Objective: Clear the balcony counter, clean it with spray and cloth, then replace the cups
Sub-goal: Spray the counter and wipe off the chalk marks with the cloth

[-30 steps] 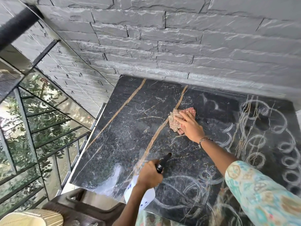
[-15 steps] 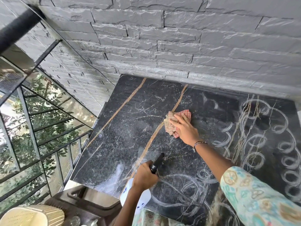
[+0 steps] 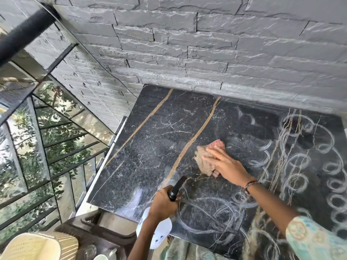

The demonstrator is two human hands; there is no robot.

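Your right hand point(image 3: 226, 164) lies flat on the cloth point(image 3: 204, 160) just right of centre frame, fingers straight and spread, pressing it onto the counter point(image 3: 150, 147). The cloth is bunched, tan on its left side with a pink-red edge poking out at the top, and it sits just right of the right-hand tan vein running down the black marble. Your left hand point(image 3: 162, 204) is lower centre, fingers wrapped tight round the neck of the spray bottle point(image 3: 157, 231); the black nozzle point(image 3: 177, 186) sticks up and right out of your fist, pointing toward the cloth, and the white bottle body hangs below your wrist, over the counter's near edge. A bracelet point(image 3: 250, 184) sits on your right wrist, and a patterned sleeve point(image 3: 315, 239) fills the lower right corner. The counter's left half looks dark and glossy, with a bright sheen near the bottle. The right half is covered in pale looping streaks point(image 3: 300, 166), curls and rings running down the right side and sweeping under your right forearm. A grey stone-brick wall point(image 3: 206, 44) backs the counter across the top of the frame. On the left, a dark railing point(image 3: 56, 147) with green foliage behind it. In the lower left, a cream ribbed basket point(image 3: 37, 246) sits on a brown chair point(image 3: 97, 229), and beside it at the bottom edge you can see a glass point(image 3: 90, 250) and a pale cup point(image 3: 101, 257), partly cut off.
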